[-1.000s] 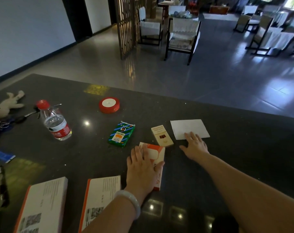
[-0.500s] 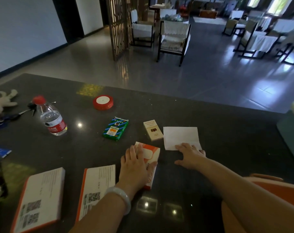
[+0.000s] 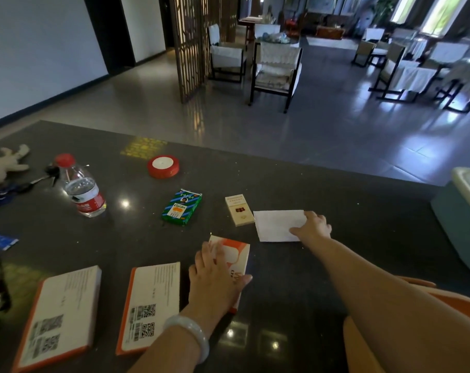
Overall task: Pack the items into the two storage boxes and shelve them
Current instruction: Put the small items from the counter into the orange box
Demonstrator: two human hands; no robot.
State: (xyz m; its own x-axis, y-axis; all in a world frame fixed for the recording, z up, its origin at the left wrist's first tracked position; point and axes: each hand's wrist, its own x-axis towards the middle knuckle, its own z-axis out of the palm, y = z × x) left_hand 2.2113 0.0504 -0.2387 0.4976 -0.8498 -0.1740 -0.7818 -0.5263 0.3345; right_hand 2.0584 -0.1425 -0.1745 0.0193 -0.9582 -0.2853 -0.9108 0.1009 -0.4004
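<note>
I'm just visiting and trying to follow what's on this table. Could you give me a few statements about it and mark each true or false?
1. The left hand rests on an orange-and-white box. True.
2. The right hand is on the green pack. False: it is on the white packet; the green pack lies untouched.
3. The water bottle has a red cap. True.
4. The red ribbon roll sits between the two hands. False: it lies farther back on the table, beyond the green pack.
5. The bottle lies on its side. False: it stands upright.
</note>
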